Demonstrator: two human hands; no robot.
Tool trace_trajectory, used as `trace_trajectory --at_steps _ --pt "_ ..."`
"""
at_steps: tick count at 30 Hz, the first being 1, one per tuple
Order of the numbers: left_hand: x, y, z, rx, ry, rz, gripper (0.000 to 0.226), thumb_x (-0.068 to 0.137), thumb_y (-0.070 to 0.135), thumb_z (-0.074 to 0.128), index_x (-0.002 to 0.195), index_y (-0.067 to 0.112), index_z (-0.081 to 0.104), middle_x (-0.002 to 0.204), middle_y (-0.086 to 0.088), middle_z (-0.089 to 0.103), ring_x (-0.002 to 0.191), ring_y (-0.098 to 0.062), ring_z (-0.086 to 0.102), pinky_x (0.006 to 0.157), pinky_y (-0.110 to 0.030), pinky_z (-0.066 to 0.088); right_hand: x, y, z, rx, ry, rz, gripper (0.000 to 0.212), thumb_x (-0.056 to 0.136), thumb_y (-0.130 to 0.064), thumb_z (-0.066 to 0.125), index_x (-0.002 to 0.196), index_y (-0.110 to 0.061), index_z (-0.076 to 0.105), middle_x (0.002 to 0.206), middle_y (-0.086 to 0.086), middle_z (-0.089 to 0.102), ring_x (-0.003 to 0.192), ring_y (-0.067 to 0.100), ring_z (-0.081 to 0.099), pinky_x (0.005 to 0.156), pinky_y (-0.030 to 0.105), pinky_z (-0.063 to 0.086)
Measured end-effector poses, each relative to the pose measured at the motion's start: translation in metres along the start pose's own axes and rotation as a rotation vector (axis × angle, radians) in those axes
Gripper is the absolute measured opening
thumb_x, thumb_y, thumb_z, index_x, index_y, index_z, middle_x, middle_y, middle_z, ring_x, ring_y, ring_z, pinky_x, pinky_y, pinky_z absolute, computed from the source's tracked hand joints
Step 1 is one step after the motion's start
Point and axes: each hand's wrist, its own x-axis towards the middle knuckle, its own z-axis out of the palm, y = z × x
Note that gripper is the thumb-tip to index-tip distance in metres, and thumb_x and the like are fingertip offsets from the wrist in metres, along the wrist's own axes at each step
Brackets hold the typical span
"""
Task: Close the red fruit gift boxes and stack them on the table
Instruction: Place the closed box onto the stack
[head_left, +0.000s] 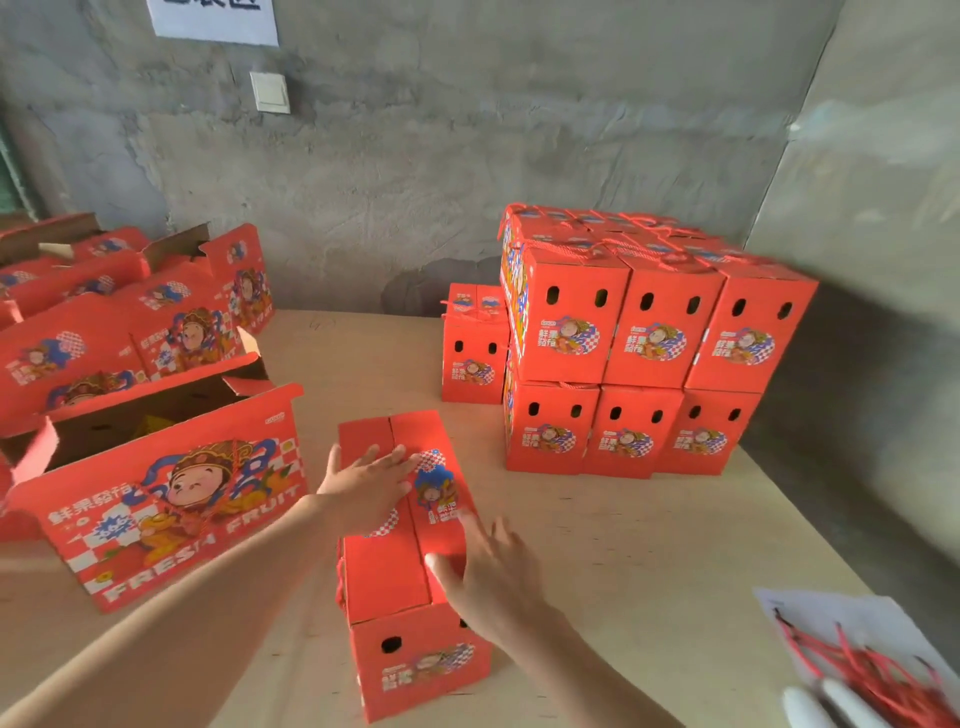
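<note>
A red fruit gift box (395, 577) stands on the wooden table (649, 545) right in front of me, its two top flaps folded down and meeting along the middle. My left hand (363, 488) lies flat on the left flap, fingers straight. My right hand (488, 566) presses the right flap near its edge with spread fingers. A stack of closed red boxes (644, 343) in two layers with rope handles stands at the back right. One single closed box (474, 348) stands to the left of that stack.
An open red box (166, 488) with raised flaps stands at my left. Behind it are several more open boxes (130, 312). A white sheet with red rope handles (872, 670) lies at the near right table edge. Grey concrete walls close the back and right.
</note>
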Motion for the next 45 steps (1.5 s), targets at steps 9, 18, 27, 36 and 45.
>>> trace_trajectory --at_steps 9,18,27,36,45 --pt "-0.09 0.005 0.038 -0.939 0.549 -0.693 0.05 0.088 0.041 0.04 0.05 0.009 0.049 0.051 -0.001 0.056 0.051 -0.025 0.05 0.052 -0.029 0.041 0.019 0.042 0.022 1.175 -0.403 0.567 0.054 0.096 -0.058 0.032 0.105 -0.017 0.066 0.101 0.008 0.07 0.098 0.025 0.063 0.091 0.037 0.048" --pt "-0.085 0.028 0.039 -1.61 0.128 -0.83 0.046 0.1 0.039 0.033 0.08 0.005 0.057 0.071 -0.008 0.056 0.058 -0.022 0.053 0.056 -0.026 0.044 0.082 0.001 -0.007 1.094 -0.045 0.452 0.011 0.094 -0.016 0.057 0.09 -0.005 0.06 0.102 0.018 0.062 0.093 0.025 0.057 0.083 0.037 0.045" --pt "-0.073 0.017 -0.039 -1.351 0.826 -0.355 0.018 0.094 0.017 0.056 0.083 0.009 0.068 0.062 0.007 0.056 0.053 -0.001 0.041 0.049 -0.018 0.032 0.072 -0.04 -0.077 1.337 -0.112 0.042 0.015 0.099 -0.008 0.043 0.091 -0.005 0.055 0.087 0.017 0.067 0.071 0.024 0.064 0.074 0.029 0.05" --pt "-0.085 0.003 -0.105 -0.54 0.683 -0.083 0.039 0.094 0.019 0.053 0.062 -0.001 0.062 0.054 -0.008 0.054 0.051 -0.025 0.046 0.051 -0.03 0.037 0.075 -0.086 -0.099 1.126 -0.493 0.044 0.029 0.094 -0.001 0.038 0.078 -0.002 0.062 0.059 0.006 0.066 0.063 0.02 0.062 0.065 0.026 0.044" --pt "-0.112 -0.001 -0.035 -0.643 0.521 -0.102 0.022 0.094 0.017 0.053 0.108 0.007 0.066 0.101 0.0 0.064 0.098 -0.021 0.061 0.083 -0.029 0.047 0.095 -0.109 -0.128 1.053 -0.229 0.036 0.027 0.09 -0.003 0.043 0.065 -0.01 0.05 0.06 0.003 0.047 0.055 0.014 0.052 0.051 0.023 0.028"
